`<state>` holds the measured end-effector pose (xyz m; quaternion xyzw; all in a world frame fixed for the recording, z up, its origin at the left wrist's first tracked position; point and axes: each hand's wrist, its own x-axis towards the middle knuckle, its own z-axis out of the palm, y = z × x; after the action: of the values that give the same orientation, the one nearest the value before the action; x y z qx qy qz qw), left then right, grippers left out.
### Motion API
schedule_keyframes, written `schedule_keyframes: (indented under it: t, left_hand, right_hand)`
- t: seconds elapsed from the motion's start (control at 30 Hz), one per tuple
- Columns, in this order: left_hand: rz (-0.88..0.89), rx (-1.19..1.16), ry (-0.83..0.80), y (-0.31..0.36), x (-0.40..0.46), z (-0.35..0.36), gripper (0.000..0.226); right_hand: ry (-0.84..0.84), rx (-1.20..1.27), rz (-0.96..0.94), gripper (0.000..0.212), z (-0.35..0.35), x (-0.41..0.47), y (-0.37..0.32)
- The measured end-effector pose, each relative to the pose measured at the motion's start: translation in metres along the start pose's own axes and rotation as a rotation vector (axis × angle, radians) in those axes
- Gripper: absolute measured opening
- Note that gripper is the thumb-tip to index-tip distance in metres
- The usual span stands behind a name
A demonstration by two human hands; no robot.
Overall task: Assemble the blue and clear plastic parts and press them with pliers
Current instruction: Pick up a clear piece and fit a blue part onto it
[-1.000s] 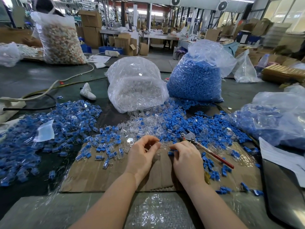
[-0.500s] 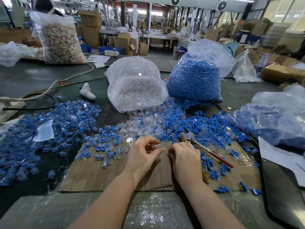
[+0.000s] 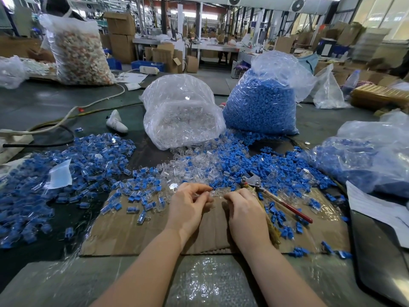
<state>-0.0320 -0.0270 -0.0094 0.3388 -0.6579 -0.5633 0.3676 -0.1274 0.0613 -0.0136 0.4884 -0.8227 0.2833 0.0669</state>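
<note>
Lying just right of the right hand (image 3: pixel 245 214), whose curled fingers hide any contents, the pliers (image 3: pixel 274 199) are angled away, while a clear part (image 3: pixel 213 193) is pinched by the left hand (image 3: pixel 188 207).

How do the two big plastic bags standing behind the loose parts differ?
The left bag holds clear parts; the right bag holds blue ones. The left bag is slumped, mostly air, its parts low; the right bag stands taller, packed nearly full. Both are clear plastic, with parts spilling at their bases.
</note>
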Motion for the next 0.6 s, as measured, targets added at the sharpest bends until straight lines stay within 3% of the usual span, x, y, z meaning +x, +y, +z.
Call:
schedule_keyframes:
  t: [0.33, 0.47, 0.53, 0.6]
  left_hand:
    - [0.007, 0.003, -0.04, -0.0022, -0.0011, 0.0009, 0.018]
    - [0.048, 0.026, -0.061, -0.0016, -0.0022, 0.0001, 0.022]
    - [0.054, 0.049, -0.045, -0.0026, -0.0022, -0.0005, 0.023]
    - [0.067, 0.099, -0.021, -0.004, -0.0017, -0.0003, 0.023]
  right_hand:
    - [-0.053, -0.168, 0.036, 0.018, 0.005, 0.0007, 0.0056]
    - [0.033, -0.077, 0.053, 0.018, 0.0049, -0.0013, 0.0034]
    - [0.082, -0.063, 0.075, 0.027, 0.0045, -0.0016, 0.0032]
    - [0.004, -0.156, 0.086, 0.041, 0.0051, -0.0006, 0.0039]
